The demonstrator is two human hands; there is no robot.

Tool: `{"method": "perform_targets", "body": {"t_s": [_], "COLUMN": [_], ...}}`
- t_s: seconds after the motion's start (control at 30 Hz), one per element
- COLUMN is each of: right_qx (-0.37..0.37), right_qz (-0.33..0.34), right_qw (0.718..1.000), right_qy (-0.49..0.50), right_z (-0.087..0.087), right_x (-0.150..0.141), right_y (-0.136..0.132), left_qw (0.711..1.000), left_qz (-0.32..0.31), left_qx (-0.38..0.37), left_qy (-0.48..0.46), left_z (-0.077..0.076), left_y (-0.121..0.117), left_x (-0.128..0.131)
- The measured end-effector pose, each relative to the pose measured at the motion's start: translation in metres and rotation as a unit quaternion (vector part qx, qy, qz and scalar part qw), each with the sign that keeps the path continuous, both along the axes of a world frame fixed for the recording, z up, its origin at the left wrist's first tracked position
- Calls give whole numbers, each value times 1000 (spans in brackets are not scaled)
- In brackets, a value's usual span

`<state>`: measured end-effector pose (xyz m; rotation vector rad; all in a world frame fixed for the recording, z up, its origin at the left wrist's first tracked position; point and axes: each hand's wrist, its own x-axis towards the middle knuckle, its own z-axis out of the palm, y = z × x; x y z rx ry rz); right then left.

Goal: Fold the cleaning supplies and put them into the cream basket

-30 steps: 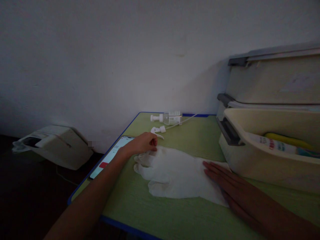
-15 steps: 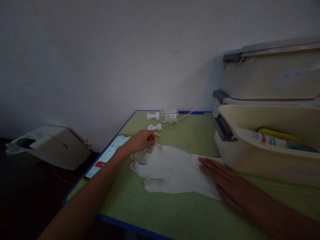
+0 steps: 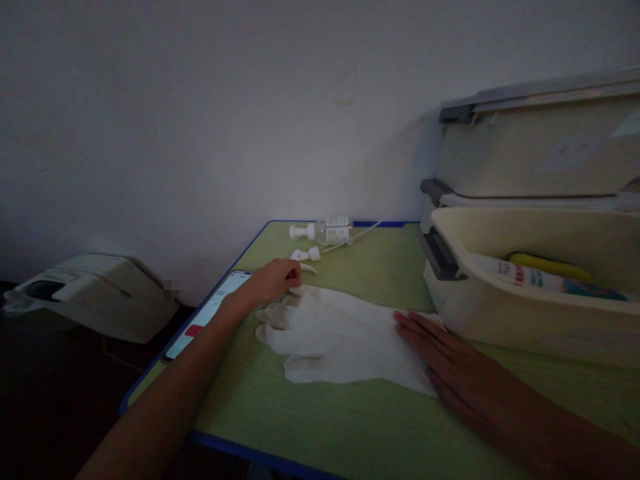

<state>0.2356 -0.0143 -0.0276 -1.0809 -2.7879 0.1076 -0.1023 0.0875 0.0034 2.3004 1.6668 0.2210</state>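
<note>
Far left of the frame, a pale boxy plastic device (image 3: 95,293) sits low in the gloom. A lit smartphone (image 3: 210,310) lies at the green laminate table (image 3: 350,427) edge. The left hand (image 3: 273,280) pinches the fingertips of the white latex glove (image 3: 340,337) at centre frame; the right hand (image 3: 445,363) lies flat and open on its cuff. A hard tug could tear the thin latex. Right, a beige plastic box (image 3: 525,313); dim room, white wall.
</note>
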Motion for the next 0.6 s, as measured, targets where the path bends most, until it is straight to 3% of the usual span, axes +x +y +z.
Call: {"method": "perform_targets", "body": {"t_s": [0.23,0.6], "right_qx": [62,60], "right_qz": [-8,-2], "right_qw": [998,998], "right_qy": [11,12], "right_z": [-6,-8], "right_x": [1,-1], "right_y": [-5,-2], "left_qw": [998,996], "left_qz": [18,16], "left_qx": [24,66], "left_qy": [52,62], "left_z": [-4,-5], "left_y": [2,-2], "left_x": [1,4]}}
